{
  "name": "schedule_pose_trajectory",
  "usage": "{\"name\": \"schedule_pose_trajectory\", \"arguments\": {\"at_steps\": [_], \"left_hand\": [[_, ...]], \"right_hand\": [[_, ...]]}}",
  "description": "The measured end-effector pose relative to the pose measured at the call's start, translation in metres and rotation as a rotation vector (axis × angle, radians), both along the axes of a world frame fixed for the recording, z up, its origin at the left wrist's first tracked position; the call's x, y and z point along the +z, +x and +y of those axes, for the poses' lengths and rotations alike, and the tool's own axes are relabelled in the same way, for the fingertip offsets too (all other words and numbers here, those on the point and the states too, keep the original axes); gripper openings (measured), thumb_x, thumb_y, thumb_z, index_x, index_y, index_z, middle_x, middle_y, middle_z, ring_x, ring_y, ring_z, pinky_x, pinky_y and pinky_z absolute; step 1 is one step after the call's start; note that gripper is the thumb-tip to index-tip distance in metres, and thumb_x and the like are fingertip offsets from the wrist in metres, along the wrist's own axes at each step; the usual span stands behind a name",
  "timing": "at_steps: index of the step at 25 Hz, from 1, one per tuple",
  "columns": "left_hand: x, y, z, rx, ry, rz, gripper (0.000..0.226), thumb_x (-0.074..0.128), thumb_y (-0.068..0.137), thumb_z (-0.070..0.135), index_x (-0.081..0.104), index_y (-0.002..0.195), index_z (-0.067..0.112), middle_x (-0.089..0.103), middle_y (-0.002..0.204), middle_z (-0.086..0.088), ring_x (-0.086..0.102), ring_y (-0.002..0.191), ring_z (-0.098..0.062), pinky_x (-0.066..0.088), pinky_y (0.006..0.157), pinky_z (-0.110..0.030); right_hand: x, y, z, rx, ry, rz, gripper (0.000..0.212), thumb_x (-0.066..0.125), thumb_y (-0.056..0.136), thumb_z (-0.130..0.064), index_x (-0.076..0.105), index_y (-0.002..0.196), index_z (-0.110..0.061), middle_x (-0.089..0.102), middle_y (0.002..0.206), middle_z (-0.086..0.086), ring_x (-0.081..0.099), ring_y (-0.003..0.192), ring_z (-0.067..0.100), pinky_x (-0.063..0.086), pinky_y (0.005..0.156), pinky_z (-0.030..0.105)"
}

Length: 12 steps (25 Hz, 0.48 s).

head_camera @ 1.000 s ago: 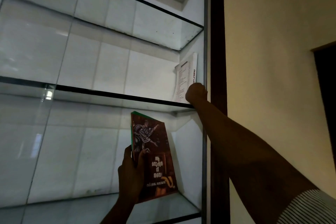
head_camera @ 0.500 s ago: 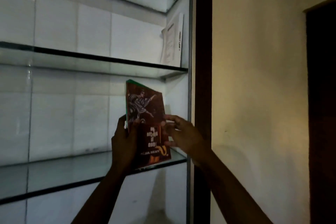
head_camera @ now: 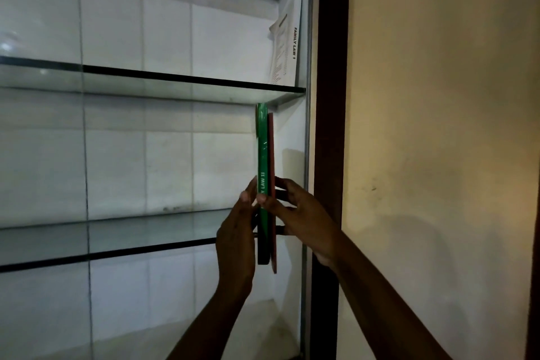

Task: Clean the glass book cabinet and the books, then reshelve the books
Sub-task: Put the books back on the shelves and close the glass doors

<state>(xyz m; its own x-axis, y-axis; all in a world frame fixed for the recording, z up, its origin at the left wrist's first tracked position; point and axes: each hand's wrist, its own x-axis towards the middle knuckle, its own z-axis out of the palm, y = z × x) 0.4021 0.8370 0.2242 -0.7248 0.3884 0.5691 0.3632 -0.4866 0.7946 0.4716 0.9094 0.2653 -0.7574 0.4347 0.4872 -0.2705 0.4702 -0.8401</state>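
Gripping two books upright just left of the dark wooden post (head_camera: 331, 67), both hands worked low on the pair. The left hand (head_camera: 236, 231) clasped the green book (head_camera: 262, 155), its fingers (head_camera: 248, 193) curled against the cover on the side away from the post. The right hand (head_camera: 301, 213) pinched from the post side: its thumb tip lay on the green spine, and its fingers (head_camera: 287, 184) wrapped the outer face of the thin red book (head_camera: 271, 155). The two books were pressed flat together, spines toward the camera (the green one read "LAW II"), with the red book the nearer to the post. They stood in front of the cabinet (head_camera: 131, 155), in the bay between the middle glass shelf (head_camera: 175, 82) and the lower glass shelf (head_camera: 117, 245). Their bottom ends hung below that lower shelf's front edge, so they did not rest on it. The green book's top reached close under the middle shelf.

Higher up, a white book (head_camera: 287, 47) marked "FAMILY LAW 1" stood on the middle shelf, tight in the corner beside the post and leaning slightly. On the far side of the post ran a cream wall (head_camera: 438, 126).
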Motion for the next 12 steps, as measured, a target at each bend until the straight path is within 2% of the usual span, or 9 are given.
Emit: {"name": "schedule_pose_trajectory", "arguments": {"at_steps": [2,4,5,6,8,10,12], "left_hand": [[0.002,0.005,-0.006,0.086,-0.018,0.133,0.039,0.048,0.074,0.052,0.051,0.113,0.048,0.062,0.104,0.021,0.063,0.096,0.001,0.051,0.079,-0.013],[0.002,0.009,-0.011,0.172,-0.039,0.275,0.051,0.052,0.073,0.051,0.052,0.123,0.04,0.059,0.116,0.019,0.057,0.098,0.011,0.048,0.075,-0.005],[0.0,0.011,-0.012,0.232,-0.06,0.349,0.057,0.051,0.074,0.055,0.051,0.128,0.034,0.059,0.118,0.015,0.058,0.095,0.009,0.046,0.073,-0.002],[-0.002,0.012,-0.013,0.304,-0.087,0.428,0.06,0.048,0.078,0.06,0.05,0.13,0.03,0.062,0.116,0.009,0.062,0.09,0.005,0.044,0.07,0.001],[-0.003,0.015,-0.013,0.412,-0.153,0.553,0.06,0.039,0.084,0.065,0.049,0.13,0.029,0.069,0.104,0.003,0.059,0.075,0.01,0.039,0.065,0.005],[0.005,0.019,-0.016,0.399,-0.197,0.632,0.062,0.037,0.077,0.067,0.045,0.13,0.035,0.062,0.107,0.013,0.056,0.082,0.014,0.038,0.069,0.006],[0.032,0.021,-0.024,0.315,-0.202,0.65,0.052,0.043,0.076,0.066,0.048,0.123,0.045,0.057,0.109,0.022,0.051,0.09,0.023,0.04,0.072,0.004]], "right_hand": [[0.002,0.011,0.002,0.056,0.005,-0.007,0.036,0.054,0.09,-0.034,0.049,0.126,-0.032,0.059,0.123,-0.004,0.061,0.104,0.01,0.055,0.082,0.027],[0.002,0.022,0.0,0.075,-0.01,-0.03,0.022,0.043,0.094,-0.037,0.051,0.114,-0.036,0.061,0.114,-0.005,0.061,0.099,0.006,0.054,0.079,0.021],[0.002,0.026,-0.002,0.093,-0.04,-0.028,0.019,0.039,0.094,-0.04,0.051,0.11,-0.038,0.061,0.113,-0.005,0.061,0.1,0.006,0.054,0.08,0.022],[0.0,0.028,-0.004,0.123,-0.069,-0.016,0.021,0.039,0.093,-0.045,0.05,0.11,-0.039,0.062,0.114,-0.004,0.061,0.103,0.008,0.053,0.084,0.026],[-0.002,0.027,-0.007,0.146,-0.09,0.066,0.033,0.049,0.086,-0.052,0.048,0.117,-0.038,0.061,0.118,-0.006,0.059,0.108,0.01,0.051,0.091,0.031],[0.002,0.024,-0.007,0.056,-0.094,0.206,0.036,0.059,0.086,-0.04,0.048,0.12,-0.037,0.06,0.124,-0.007,0.059,0.11,0.007,0.051,0.089,0.026],[0.016,0.024,-0.002,-0.045,-0.131,0.346,0.031,0.06,0.089,-0.026,0.052,0.118,-0.035,0.062,0.123,-0.002,0.061,0.108,0.012,0.052,0.091,0.033]]}}
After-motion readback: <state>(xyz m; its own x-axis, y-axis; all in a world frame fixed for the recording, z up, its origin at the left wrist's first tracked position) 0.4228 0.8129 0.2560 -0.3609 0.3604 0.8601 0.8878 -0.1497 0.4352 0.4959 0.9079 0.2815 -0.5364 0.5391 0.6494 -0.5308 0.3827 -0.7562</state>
